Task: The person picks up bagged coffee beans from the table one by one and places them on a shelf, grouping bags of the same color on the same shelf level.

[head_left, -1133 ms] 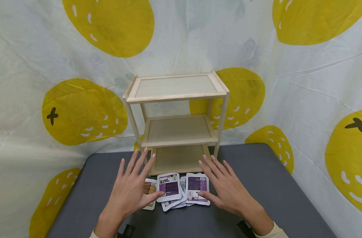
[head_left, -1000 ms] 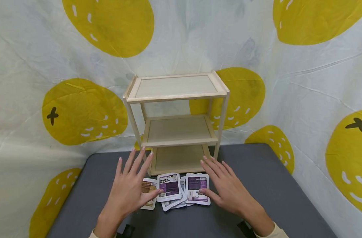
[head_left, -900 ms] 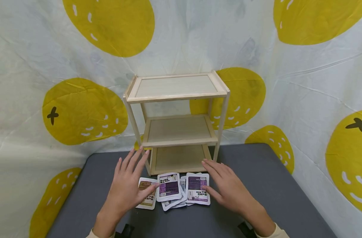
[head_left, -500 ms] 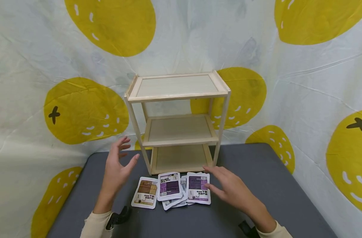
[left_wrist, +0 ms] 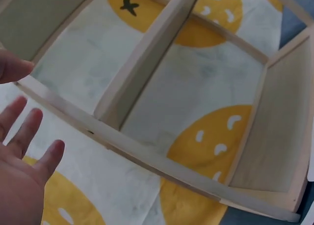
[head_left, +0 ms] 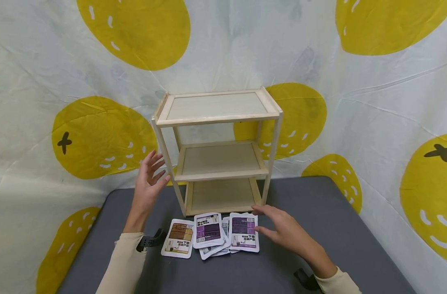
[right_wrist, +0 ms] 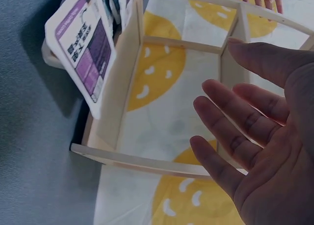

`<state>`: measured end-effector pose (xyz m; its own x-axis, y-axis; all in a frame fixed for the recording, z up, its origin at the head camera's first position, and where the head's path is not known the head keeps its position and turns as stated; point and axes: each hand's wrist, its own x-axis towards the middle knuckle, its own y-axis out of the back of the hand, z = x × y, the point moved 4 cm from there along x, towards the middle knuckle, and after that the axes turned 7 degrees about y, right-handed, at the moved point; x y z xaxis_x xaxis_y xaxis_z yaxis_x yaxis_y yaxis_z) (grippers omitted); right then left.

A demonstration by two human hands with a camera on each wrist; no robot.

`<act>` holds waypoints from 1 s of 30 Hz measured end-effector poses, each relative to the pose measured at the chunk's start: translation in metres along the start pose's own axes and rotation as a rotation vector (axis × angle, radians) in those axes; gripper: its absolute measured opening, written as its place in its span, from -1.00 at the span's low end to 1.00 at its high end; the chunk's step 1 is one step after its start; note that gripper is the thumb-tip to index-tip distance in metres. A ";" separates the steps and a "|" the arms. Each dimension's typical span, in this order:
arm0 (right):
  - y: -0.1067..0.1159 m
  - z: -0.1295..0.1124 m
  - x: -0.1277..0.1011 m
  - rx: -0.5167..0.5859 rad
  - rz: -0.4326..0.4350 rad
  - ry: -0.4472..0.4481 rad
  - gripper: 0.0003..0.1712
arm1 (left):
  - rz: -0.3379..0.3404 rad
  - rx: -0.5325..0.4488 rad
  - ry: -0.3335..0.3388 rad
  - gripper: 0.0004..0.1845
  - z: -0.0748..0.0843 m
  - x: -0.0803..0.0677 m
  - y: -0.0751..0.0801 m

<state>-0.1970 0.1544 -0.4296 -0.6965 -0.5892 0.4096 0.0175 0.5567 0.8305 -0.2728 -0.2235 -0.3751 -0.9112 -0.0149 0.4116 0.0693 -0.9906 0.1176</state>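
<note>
A three-tier wooden shelf point(head_left: 223, 178) stands at the centre of the head view. Beside its left front leg, my left hand point(head_left: 148, 183) is raised with loosely bent fingers and holds nothing. In the left wrist view, that thumb and fingers spread on either side of the leg's line. My right hand point(head_left: 282, 228) hovers by the purple-labelled packet point(head_left: 244, 232) at the right of a small pile, thumb apart from relaxed fingers, with nothing in it. Another purple-labelled packet point(head_left: 207, 230) lies to its left, over several paler ones. Farther left lies a brown-labelled packet point(head_left: 178, 239).
The dark grey padded surface point(head_left: 319, 228) carries the shelf and packets. A white cloth point(head_left: 223, 49) with large yellow fruit prints hangs behind and at both sides. Each wrist wears a black strap point(head_left: 151, 240).
My left hand has swung left and forward off the brown-labelled packet, up to the shelf's left leg. The right hand has turned slightly, its fingers drawing together and lowering. Packets and shelf stay put.
</note>
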 end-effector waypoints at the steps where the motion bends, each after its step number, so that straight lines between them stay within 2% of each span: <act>1: -0.001 0.002 0.000 0.011 -0.004 -0.001 -0.38 | -0.008 -0.013 0.005 -0.15 -0.001 0.002 -0.001; 9: -0.006 0.009 -0.002 0.072 -0.011 0.012 -0.39 | -0.087 -0.104 -0.004 -0.19 -0.011 0.016 -0.011; 15: -0.008 0.013 -0.003 0.104 -0.009 0.014 -0.38 | -0.063 -0.174 -0.002 -0.23 -0.017 0.018 -0.015; 21: -0.015 0.021 -0.003 0.141 -0.007 -0.017 -0.34 | -0.031 -0.235 -0.007 -0.41 -0.021 0.020 -0.015; 30: -0.040 0.043 -0.003 0.221 -0.019 -0.105 -0.22 | 0.020 -0.155 -0.029 -0.51 -0.023 0.023 -0.013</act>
<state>-0.2266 0.1594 -0.4799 -0.7662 -0.5431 0.3434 -0.1460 0.6675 0.7301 -0.3033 -0.2144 -0.3877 -0.8981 -0.0335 0.4385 0.0222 -0.9993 -0.0309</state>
